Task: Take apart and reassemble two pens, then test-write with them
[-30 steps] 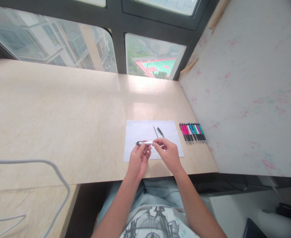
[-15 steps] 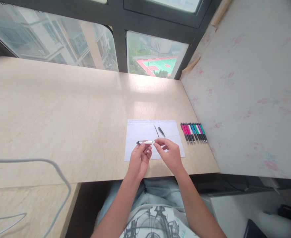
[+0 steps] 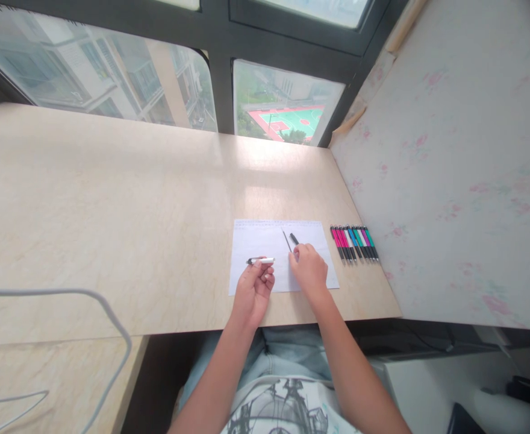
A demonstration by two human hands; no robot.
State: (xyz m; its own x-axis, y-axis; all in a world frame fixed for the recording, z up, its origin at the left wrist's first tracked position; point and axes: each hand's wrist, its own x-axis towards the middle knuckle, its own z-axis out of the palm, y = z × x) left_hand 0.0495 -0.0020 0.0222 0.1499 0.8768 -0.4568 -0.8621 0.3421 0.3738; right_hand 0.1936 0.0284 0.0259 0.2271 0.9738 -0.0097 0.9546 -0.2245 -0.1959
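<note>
My left hand [image 3: 256,288] is closed on the white barrel of a pen [image 3: 262,261], holding it sideways above the paper. The pen's black clip end points left. My right hand [image 3: 309,268] is down at the sheet of paper [image 3: 242,241], its fingers curled together. The near end of a thin dark refill [image 3: 286,240] lies at those fingertips. Behind the knuckles a black pen grip [image 3: 294,239] shows in part. What sits between the right fingers is hidden.
Several pens with pink, white, blue, green and purple barrels [image 3: 354,244] lie in a row right of the paper, near the wall [image 3: 455,181]. A grey cable [image 3: 105,307] arches across the left side. The table [image 3: 134,211] reaches back to the window.
My right hand has moved away from the pen's open end, down and right to the near end of the refill, partly covering the black grip. The left hand stays almost still with the pen.
</note>
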